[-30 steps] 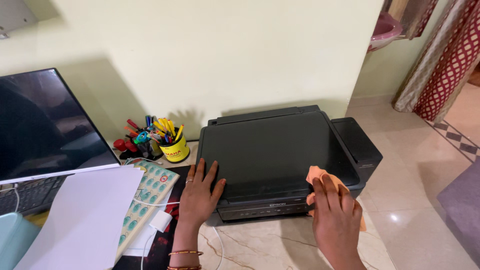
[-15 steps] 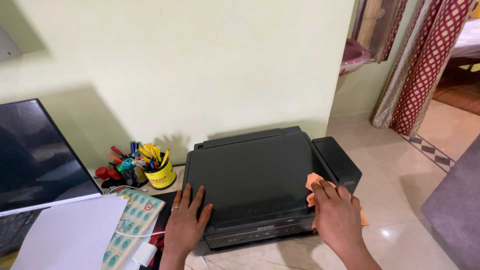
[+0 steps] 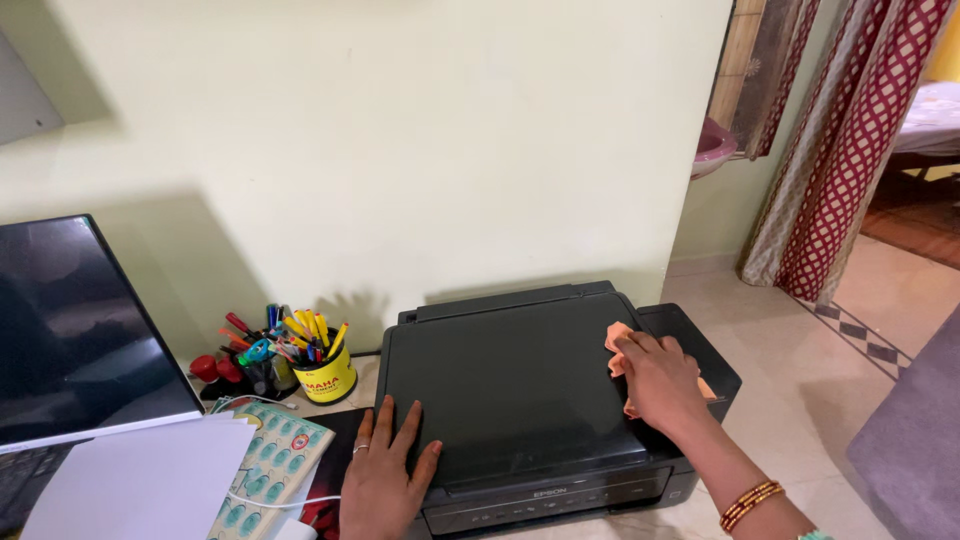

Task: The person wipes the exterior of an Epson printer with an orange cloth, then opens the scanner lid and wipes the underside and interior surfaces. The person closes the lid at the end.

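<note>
A black printer (image 3: 520, 390) with a flat lid stands on the desk against the pale wall. My left hand (image 3: 385, 475) lies flat on its front left corner, fingers spread, holding nothing. My right hand (image 3: 655, 378) presses a small orange cloth (image 3: 618, 340) against the right side of the lid, near the printer's side compartment. Gold bangles show on my right wrist.
A yellow cup of pens (image 3: 322, 368) and a dark holder with scissors stand left of the printer. A laptop screen (image 3: 75, 335), white paper (image 3: 140, 485) and a patterned pad (image 3: 265, 465) lie further left. A red patterned curtain (image 3: 850, 150) hangs at right above a tiled floor.
My right hand has slid the cloth from the printer's front right edge up onto the lid's right side. The left hand stays on the front left corner. The camera tilted up.
</note>
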